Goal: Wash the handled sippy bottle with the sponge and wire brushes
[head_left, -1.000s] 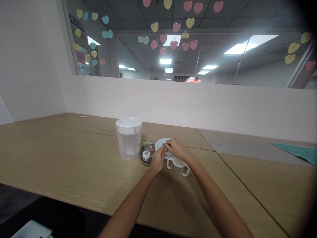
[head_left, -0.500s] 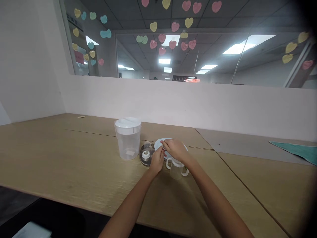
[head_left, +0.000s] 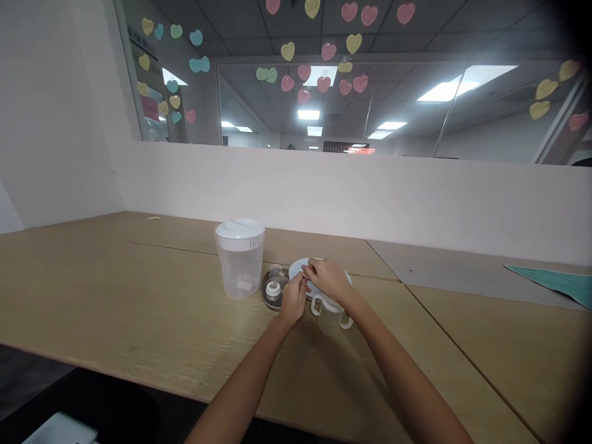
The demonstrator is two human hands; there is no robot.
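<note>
My left hand and my right hand meet with fingertips pinched together over a pale plate. Whatever small thing sits between the fingers is mostly covered, and I cannot make it out. Just below my right hand stands a clear baby bottle body with two white handles. Left of my left hand is a metal tray. On it are a white ring collar and a clear dome cap.
A translucent pitcher with a white lid stands left of the tray. A teal cloth lies at the far right. The wooden table runs back to a white wall. A small flat piece lies at the back left.
My hands hold nearly the same pinched pose, with slight finger movement. The whole view has shifted a little; the other things stay in place.
</note>
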